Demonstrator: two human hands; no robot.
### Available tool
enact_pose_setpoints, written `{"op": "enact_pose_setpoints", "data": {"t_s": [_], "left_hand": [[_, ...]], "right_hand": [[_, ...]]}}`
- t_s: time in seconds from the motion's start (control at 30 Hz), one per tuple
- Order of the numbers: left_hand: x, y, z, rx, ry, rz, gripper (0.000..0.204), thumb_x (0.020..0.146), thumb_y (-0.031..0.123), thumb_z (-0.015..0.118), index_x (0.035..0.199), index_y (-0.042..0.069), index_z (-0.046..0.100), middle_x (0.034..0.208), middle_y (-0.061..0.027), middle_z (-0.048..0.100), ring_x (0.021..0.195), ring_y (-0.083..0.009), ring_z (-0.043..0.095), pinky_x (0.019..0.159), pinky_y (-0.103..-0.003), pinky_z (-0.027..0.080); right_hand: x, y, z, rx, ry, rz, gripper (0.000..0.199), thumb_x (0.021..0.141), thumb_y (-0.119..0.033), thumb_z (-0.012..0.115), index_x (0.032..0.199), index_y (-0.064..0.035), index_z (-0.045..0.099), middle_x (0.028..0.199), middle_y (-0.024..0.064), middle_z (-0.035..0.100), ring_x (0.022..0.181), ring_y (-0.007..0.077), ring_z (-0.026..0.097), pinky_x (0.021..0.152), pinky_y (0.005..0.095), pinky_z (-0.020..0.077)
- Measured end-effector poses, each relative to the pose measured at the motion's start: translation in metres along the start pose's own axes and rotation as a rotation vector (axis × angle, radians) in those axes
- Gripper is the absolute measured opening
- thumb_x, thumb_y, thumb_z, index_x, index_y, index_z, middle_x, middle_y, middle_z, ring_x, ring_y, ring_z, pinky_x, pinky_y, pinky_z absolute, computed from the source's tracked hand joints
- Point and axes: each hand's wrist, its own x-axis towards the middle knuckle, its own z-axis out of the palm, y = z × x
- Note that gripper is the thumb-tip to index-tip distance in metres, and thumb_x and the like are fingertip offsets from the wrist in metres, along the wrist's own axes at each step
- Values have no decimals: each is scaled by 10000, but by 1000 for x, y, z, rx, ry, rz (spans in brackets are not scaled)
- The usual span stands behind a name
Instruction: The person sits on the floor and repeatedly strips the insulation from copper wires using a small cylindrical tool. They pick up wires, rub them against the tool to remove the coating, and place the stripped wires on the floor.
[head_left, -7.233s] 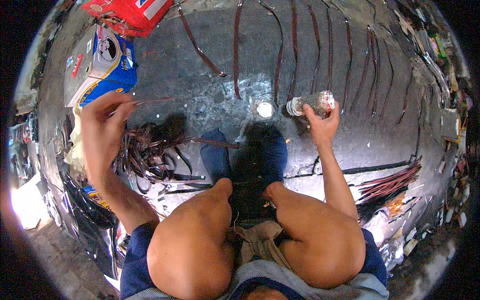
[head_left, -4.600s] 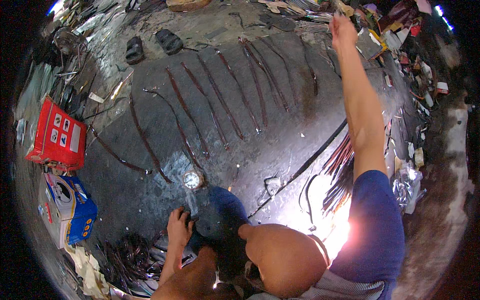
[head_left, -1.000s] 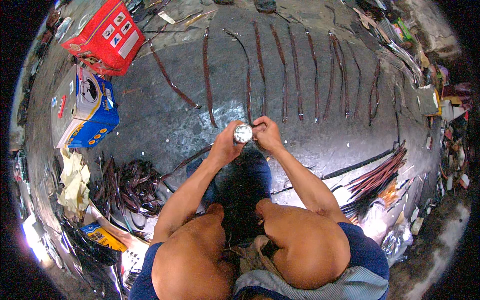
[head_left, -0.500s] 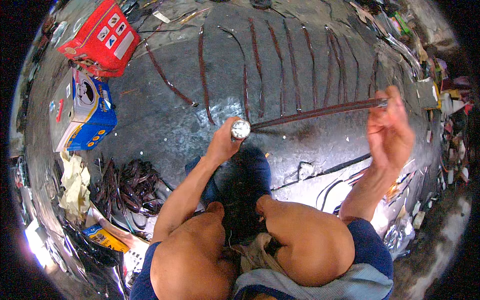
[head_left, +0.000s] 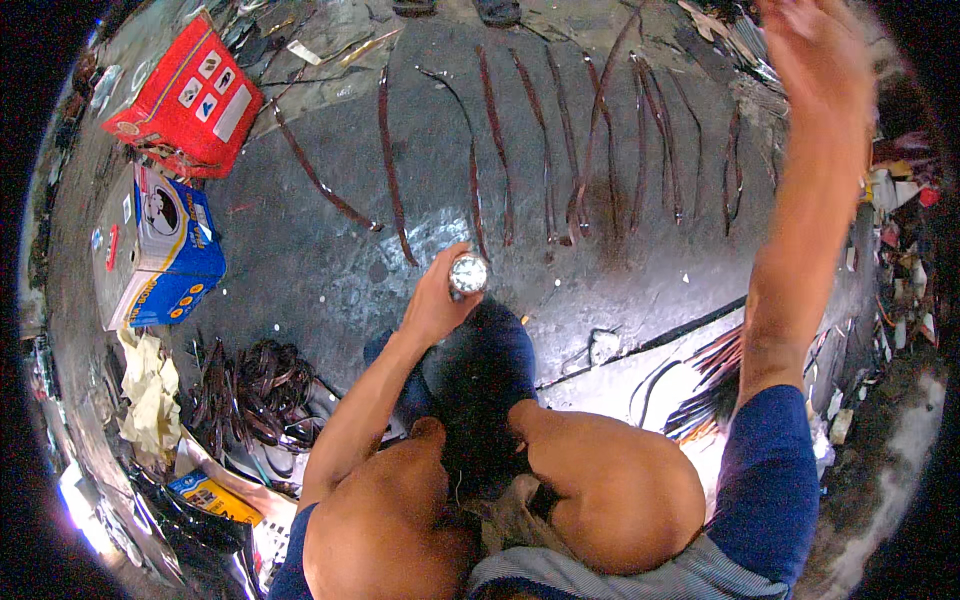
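My left hand (head_left: 440, 300) is closed around a small cylinder (head_left: 468, 274) with a bright, whitish round top, held in front of my knees. My right arm is stretched far out, and my right hand (head_left: 815, 60) is at the upper right, its fingers smeared by motion and partly cut off by the frame edge. Several long dark brown strips (head_left: 391, 160) lie spaced out in a row on the dark floor ahead. One longer strip (head_left: 603, 100) crosses the others at a slant; whether my right hand touches it I cannot tell.
At the left stand a red box (head_left: 195, 105) and a blue and white box (head_left: 175, 250). A tangled heap of dark strips (head_left: 255, 395) and crumpled pale paper (head_left: 148, 385) lie nearer. Thin strips (head_left: 705, 390) lie by my right arm. Dark shoes (head_left: 497, 10) show at the far edge.
My right hand has swung forward and up from beside the row. The strip that stretched between my hands is gone from there; a slanting strip now crosses the row. My left hand stays closed on the cylinder.
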Motion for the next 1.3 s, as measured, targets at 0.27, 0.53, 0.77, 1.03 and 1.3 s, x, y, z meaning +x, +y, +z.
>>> {"op": "enact_pose_setpoints", "data": {"t_s": [0.27, 0.53, 0.77, 1.03, 1.3], "left_hand": [[-42, -36, 10, 70, 102, -91, 857, 740, 97, 789, 1480, 15, 365, 1352, -205, 518, 1288, -361, 512, 1091, -408, 411], [-68, -39, 9, 128, 101, -120, 785, 752, 91, 774, 1448, 18, 419, 1341, -197, 533, 1258, -354, 532, 1081, -404, 419], [-82, -23, 7, 17, 144, -147, 684, 781, 57, 735, 1415, 48, 477, 1227, -172, 576, 1156, -310, 593, 1013, -381, 466], [-145, -27, -46, 124, 402, -181, 389, 813, 19, 671, 1196, 45, 610, 1071, -164, 623, 987, -324, 634, 885, -382, 511], [-187, -86, -201, 984, 962, -412, 225, 864, 176, 685, 1053, 55, 676, 955, -184, 666, 871, -381, 659, 775, -456, 528]], "right_hand": [[158, 129, -43, -51, 92, -11, 97, 851, -12, 714, 812, -57, 637, 771, 49, 659, 660, 135, 642, 575, 235, 546], [59, 212, -119, -568, 363, -30, 170, 915, -94, 555, 894, 53, 638, 889, 151, 699, 769, 183, 647, 637, 334, 520], [-108, 353, -213, -737, 577, 364, 69, 848, -22, 662, 850, 33, 620, 658, 88, 652, 546, 149, 585, 485, 274, 422], [-228, 384, -255, -264, 524, 582, 167, 887, -27, 677, 969, 118, 673, 907, 198, 719, 773, 280, 726, 700, 318, 615], [-262, 345, -204, -554, 283, 658, 110, 919, -104, 682, 982, -39, 618, 882, 88, 713, 606, 123, 603, 489, 242, 469]]}}
